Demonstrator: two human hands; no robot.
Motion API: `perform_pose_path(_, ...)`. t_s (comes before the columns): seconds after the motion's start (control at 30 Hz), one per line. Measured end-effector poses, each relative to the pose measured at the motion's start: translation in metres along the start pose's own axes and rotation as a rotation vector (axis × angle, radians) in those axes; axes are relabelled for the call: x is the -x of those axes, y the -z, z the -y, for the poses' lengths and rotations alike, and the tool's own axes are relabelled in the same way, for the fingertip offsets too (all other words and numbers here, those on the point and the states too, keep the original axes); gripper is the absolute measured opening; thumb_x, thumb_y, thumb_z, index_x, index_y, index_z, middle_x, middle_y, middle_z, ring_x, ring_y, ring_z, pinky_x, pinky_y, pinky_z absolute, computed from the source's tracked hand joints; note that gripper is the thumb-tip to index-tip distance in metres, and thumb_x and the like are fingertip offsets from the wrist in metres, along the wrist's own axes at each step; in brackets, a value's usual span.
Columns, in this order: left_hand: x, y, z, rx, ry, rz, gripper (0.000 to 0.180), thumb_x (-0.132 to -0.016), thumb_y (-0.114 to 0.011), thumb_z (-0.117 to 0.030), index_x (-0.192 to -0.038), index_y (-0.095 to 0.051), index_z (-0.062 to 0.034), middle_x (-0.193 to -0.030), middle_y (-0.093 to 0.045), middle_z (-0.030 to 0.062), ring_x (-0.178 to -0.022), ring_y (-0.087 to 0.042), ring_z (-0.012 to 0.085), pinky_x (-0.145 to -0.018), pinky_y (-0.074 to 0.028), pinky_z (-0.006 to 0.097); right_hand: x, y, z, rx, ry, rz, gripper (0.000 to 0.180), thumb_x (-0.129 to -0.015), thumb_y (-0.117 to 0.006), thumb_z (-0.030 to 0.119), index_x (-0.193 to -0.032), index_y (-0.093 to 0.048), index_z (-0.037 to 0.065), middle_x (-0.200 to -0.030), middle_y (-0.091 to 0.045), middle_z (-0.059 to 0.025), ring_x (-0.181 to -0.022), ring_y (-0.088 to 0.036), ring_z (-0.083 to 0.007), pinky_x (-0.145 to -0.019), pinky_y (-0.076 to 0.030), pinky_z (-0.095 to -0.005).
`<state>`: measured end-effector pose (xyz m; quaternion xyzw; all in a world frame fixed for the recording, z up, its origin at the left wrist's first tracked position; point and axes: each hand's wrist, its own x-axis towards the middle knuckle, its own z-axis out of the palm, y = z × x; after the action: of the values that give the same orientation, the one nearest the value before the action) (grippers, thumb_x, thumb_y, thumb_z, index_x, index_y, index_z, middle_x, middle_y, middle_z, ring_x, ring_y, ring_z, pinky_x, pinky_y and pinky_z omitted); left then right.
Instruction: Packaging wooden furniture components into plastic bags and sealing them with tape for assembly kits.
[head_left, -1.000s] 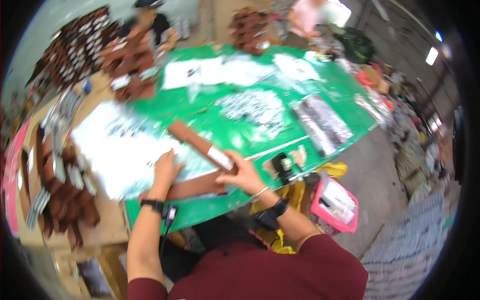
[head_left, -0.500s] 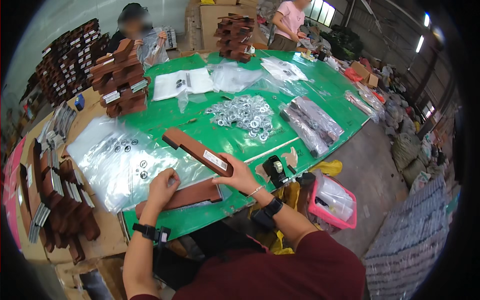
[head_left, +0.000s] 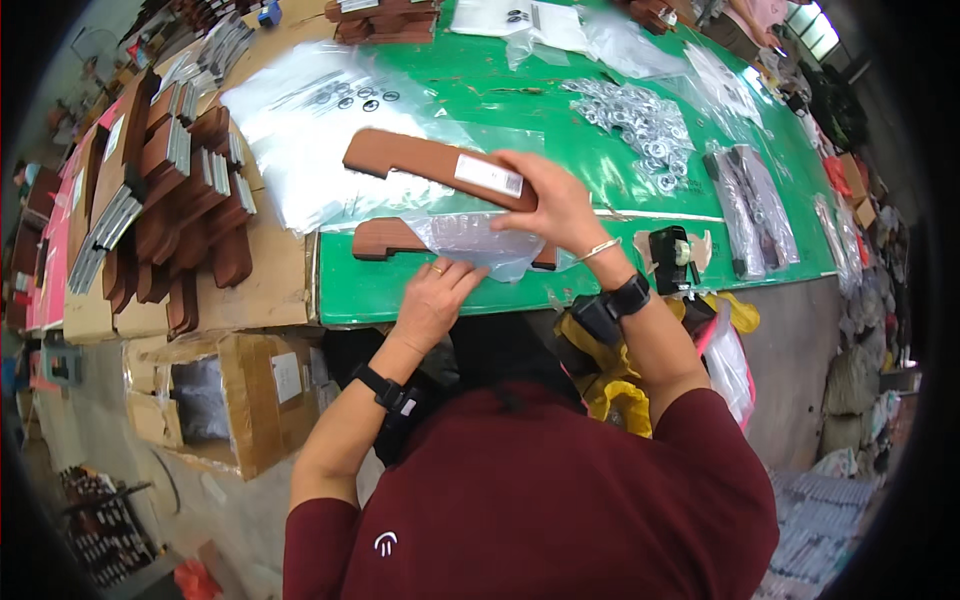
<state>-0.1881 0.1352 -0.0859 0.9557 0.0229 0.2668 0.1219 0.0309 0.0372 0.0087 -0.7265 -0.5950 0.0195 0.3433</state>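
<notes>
A reddish-brown wooden piece (head_left: 425,158), with a notch in its lower edge and a white label, is held up in my right hand (head_left: 560,205). My fingers and thumb close round its right end. Below it, a second brown wooden piece (head_left: 385,238) lies along the table's near edge. A clear plastic bag (head_left: 470,238) covers its middle, and its right tip shows past the plastic. My left hand (head_left: 437,300) is at the bag's near edge, fingertips drawn together on the film.
The green table (head_left: 480,105) carries flat plastic bags (head_left: 300,130), a heap of small clear packets (head_left: 640,125), wrapped pieces (head_left: 750,210) and a black tape dispenser (head_left: 672,255). Stacked brown pieces (head_left: 165,200) stand at left. A cardboard box (head_left: 255,390) sits below.
The view has turned and dropped closer to the near edge. My left hand has moved to the plastic, which now covers the lower piece. My right hand keeps its hold on the upper one.
</notes>
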Motion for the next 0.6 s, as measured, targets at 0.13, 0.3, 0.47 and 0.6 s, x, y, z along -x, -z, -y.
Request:
perform_pose_path(0.13, 0.023, 0.013, -0.011, 0.084, 0.039, 0.006, 0.035, -0.078, -0.062, -0.006, -0.113, -0.069, -0.0122, -0.104, -0.064, 0.0029, -0.094, -0.060, 0.0236, -0.079, -0.049, 0.037, 0.025, -0.043, 0.006, 0.117, 0.032, 0.170, 0.087, -0.060, -0.090, 0.033, -0.136, -0.053, 0.011, -0.122, -0.064, -0.0121, -0.112, -0.060, -0.0342, -0.096, -0.048, -0.0430)
perform_pose_path(0.3, 0.035, 0.035, -0.007, 0.190, 0.192, -0.060, 0.033, -0.078, -0.067, -0.001, -0.109, -0.071, -0.0119, -0.099, -0.066, 0.0055, -0.087, -0.061, 0.0270, -0.074, -0.051, 0.039, 0.037, -0.057, -0.001, 0.205, 0.027, 0.181, 0.087, -0.060, -0.089, 0.032, -0.136, -0.052, 0.012, -0.114, -0.061, -0.0114, -0.104, -0.059, -0.0337, -0.090, -0.047, -0.0442)
perform_pose_path(0.47, 0.012, 0.066, 0.030, 0.180, 0.281, -0.342, 0.028, -0.084, -0.062, 0.004, -0.107, -0.071, -0.0077, -0.097, -0.068, 0.0088, -0.088, -0.063, 0.0267, -0.076, -0.051, 0.036, 0.025, -0.058, -0.006, 0.204, 0.043, 0.201, 0.075, -0.067, -0.083, 0.020, -0.135, -0.052, 0.010, -0.110, -0.060, -0.0108, -0.104, -0.056, -0.0314, -0.089, -0.045, -0.0442)
perform_pose_path(0.6, -0.016, 0.090, 0.081, 0.257, 0.456, -0.476, 0.019, -0.091, -0.061, 0.000, -0.107, -0.070, -0.0024, -0.095, -0.070, 0.0098, -0.083, -0.064, 0.0225, -0.075, -0.051, 0.032, 0.024, -0.048, -0.015, 0.177, 0.073, 0.221, 0.075, -0.066, -0.083, 0.020, -0.134, -0.053, 0.010, -0.109, -0.059, -0.0113, -0.103, -0.056, -0.0317, -0.088, -0.045, -0.0437)
